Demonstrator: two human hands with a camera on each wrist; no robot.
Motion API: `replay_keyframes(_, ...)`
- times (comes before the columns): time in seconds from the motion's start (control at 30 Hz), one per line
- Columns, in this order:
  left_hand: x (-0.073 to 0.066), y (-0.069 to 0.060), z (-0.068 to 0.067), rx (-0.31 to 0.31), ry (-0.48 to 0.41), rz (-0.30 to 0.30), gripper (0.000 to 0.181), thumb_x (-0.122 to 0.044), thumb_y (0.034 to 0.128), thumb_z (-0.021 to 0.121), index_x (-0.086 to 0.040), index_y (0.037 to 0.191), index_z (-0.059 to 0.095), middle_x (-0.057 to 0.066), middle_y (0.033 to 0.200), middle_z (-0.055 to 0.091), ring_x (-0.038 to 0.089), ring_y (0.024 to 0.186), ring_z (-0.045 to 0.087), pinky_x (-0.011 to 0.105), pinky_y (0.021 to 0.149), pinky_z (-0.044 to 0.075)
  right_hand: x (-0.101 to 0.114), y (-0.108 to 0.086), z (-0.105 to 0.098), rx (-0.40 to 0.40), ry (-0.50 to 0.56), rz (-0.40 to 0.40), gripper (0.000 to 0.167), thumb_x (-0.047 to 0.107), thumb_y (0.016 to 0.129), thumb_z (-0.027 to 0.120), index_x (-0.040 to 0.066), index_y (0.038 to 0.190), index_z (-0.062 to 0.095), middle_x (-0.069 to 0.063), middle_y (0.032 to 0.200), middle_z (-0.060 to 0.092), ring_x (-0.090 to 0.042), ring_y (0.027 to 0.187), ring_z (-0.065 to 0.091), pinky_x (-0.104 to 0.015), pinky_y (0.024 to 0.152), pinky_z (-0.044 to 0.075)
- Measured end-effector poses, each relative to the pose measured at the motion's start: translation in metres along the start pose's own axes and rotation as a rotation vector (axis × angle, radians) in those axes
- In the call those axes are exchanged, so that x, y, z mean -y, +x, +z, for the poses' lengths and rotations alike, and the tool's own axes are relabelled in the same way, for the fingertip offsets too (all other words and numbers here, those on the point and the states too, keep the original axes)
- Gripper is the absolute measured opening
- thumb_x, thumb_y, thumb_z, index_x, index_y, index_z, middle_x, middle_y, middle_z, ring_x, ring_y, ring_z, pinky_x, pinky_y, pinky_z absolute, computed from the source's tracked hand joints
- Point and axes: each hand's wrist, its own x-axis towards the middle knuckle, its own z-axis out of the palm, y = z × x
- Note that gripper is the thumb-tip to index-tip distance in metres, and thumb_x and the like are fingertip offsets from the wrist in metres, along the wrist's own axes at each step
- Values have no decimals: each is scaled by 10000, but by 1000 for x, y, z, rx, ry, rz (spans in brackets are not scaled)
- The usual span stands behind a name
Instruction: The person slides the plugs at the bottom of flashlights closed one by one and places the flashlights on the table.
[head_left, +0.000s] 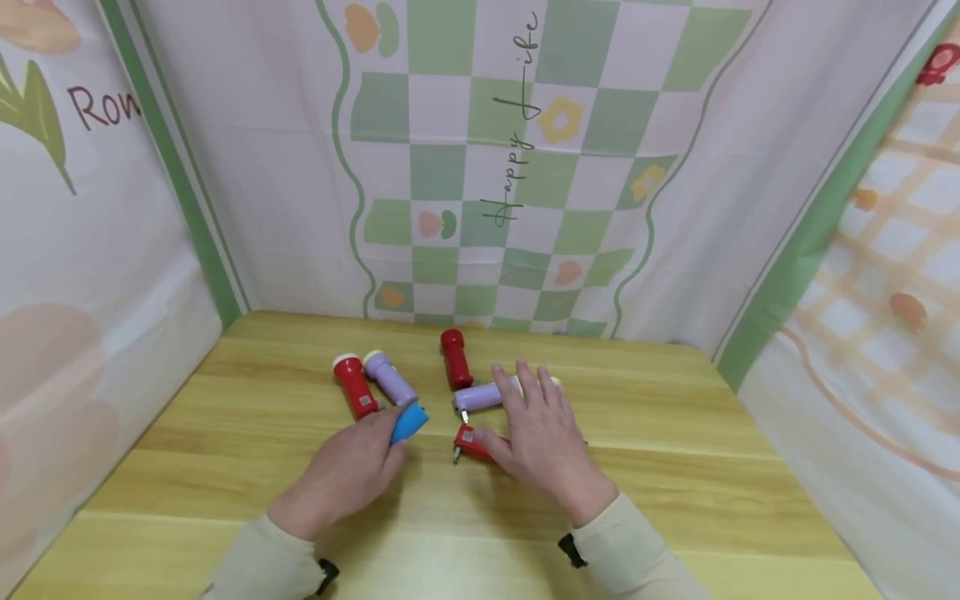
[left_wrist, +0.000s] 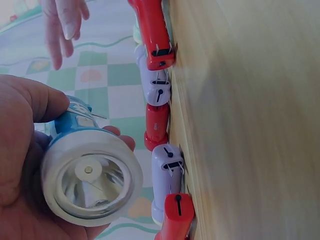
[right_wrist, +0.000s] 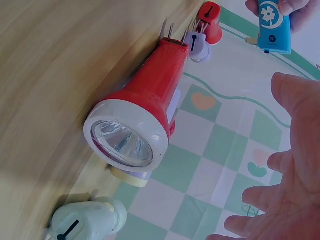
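My left hand (head_left: 347,471) grips a blue flashlight (head_left: 408,423) above the table. In the left wrist view this flashlight's white-rimmed lens (left_wrist: 92,177) faces the camera, with the thumb on its body. My right hand (head_left: 546,446) hovers with fingers spread over a red flashlight (right_wrist: 155,75) and holds nothing. That flashlight lies on its side, metal prongs out of its tail end. Just behind it lies a purple flashlight (head_left: 480,397), partly hidden by the right fingers, also with prongs out.
A red flashlight (head_left: 355,387) and a purple flashlight (head_left: 390,379) lie side by side at the left. Farther back is a darker red flashlight (head_left: 454,362). The right wrist view shows a pale green flashlight (right_wrist: 90,220). Printed curtains (head_left: 300,167) enclose the wooden table (head_left: 637,392).
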Motion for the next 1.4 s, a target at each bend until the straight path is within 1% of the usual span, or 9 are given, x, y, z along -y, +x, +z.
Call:
replay_keyframes(0.13, -1, 1, 2, -8, -5, 16, 558, -242, 1050, 572, 5, 1538, 461, 148, 1409, 640, 281, 1214, 658, 513, 1040, 541, 2, 0, 0, -14, 1, -13, 872, 598, 979, 629, 162, 1653, 289, -241, 1691, 252, -538, 1535, 225, -684, 1210, 268)
replay_keyframes(0.4, -4, 2, 6, -3, -16, 9, 570, -248, 1051, 573, 11, 1544, 451, 175, 1439, 615, 282, 1225, 644, 515, 1043, 539, 6, -1, 0, -44, 8, -44, 911, 656, 960, 620, 140, 1644, 312, -275, 1655, 312, -551, 1517, 261, -663, 1206, 298)
replay_keyframes(0.57, -6, 3, 7, 18, -43, 14, 549, -262, 1063, 565, 17, 1526, 470, 146, 1386, 637, 213, 1095, 636, 501, 1023, 552, 9, -1, 0, -48, 26, -58, 911, 640, 958, 637, 127, 1640, 317, -282, 1646, 325, -549, 1520, 256, -630, 1236, 265)
replay_keyframes(0.63, -6, 4, 6, 36, -57, 16, 520, -281, 1070, 569, 6, 1498, 504, 108, 1310, 658, 181, 1012, 612, 477, 988, 567, 10, -1, 1, -54, 33, -63, 904, 619, 956, 658, 120, 1634, 328, -283, 1643, 331, -547, 1520, 260, -622, 1243, 255)
replay_keyframes(0.77, -7, 4, 6, 60, -67, 27, 492, -348, 1066, 603, -20, 1429, 561, 67, 1214, 669, 162, 962, 594, 448, 927, 571, 12, -1, 1, -65, 42, -70, 884, 589, 958, 676, 108, 1624, 348, -284, 1639, 339, -542, 1518, 271, -622, 1241, 260)
replay_keyframes(0.93, -7, 5, 9, 51, -69, 54, 500, -364, 1019, 684, -25, 1372, 580, 46, 1144, 662, 160, 928, 583, 427, 902, 566, 14, -2, 1, -58, 50, -69, 876, 584, 962, 672, 114, 1625, 345, -279, 1640, 343, -533, 1523, 270, -633, 1230, 277)
replay_keyframes(1.07, -8, 5, 10, 41, -64, 68, 462, -352, 985, 735, -52, 1309, 599, 0, 1047, 635, 139, 867, 559, 375, 838, 556, 15, -2, 0, -38, 56, -64, 870, 591, 973, 651, 127, 1635, 329, -271, 1650, 328, -532, 1529, 252, -634, 1232, 272)
replay_keyframes(1.23, -10, 4, 10, 27, -47, 82, 397, -321, 983, 740, -61, 1257, 617, -27, 955, 603, 115, 803, 534, 324, 744, 525, 17, -3, -2, -22, 66, -75, 869, 591, 982, 636, 116, 1637, 321, -265, 1655, 324, -525, 1537, 238, -612, 1254, 240)
replay_keyframes(1.4, -14, 5, 10, 29, -54, 84, 352, -291, 999, 712, -61, 1249, 619, -31, 924, 585, 105, 783, 521, 308, 720, 512, 17, -4, -2, -31, 69, -96, 863, 578, 986, 635, 97, 1633, 325, -266, 1636, 358, -514, 1532, 262, -604, 1258, 235)
